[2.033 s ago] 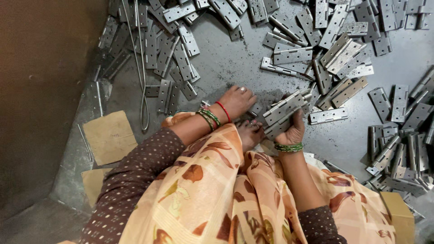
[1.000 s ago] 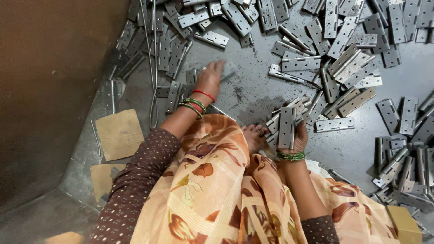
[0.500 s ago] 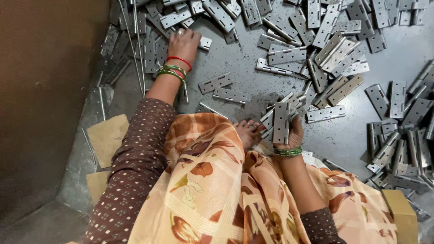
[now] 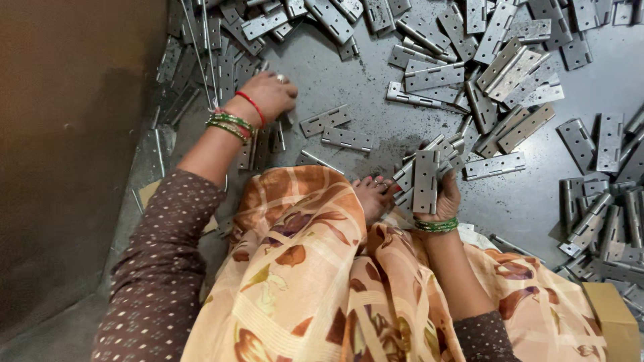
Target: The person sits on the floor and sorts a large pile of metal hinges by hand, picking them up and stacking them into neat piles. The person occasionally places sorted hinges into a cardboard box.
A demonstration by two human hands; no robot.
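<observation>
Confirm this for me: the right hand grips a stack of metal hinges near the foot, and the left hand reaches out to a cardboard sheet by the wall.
Not quite. The right hand does grip a stack of metal hinges near the foot, but the head view shows the left hand resting on the scattered hinges on the floor, not on cardboard.

right hand gripping hinge stack, scattered hinges

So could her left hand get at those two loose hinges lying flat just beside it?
Probably yes. The left hand rests on the floor near the two loose hinges, with only bare metal floor between them.
</observation>
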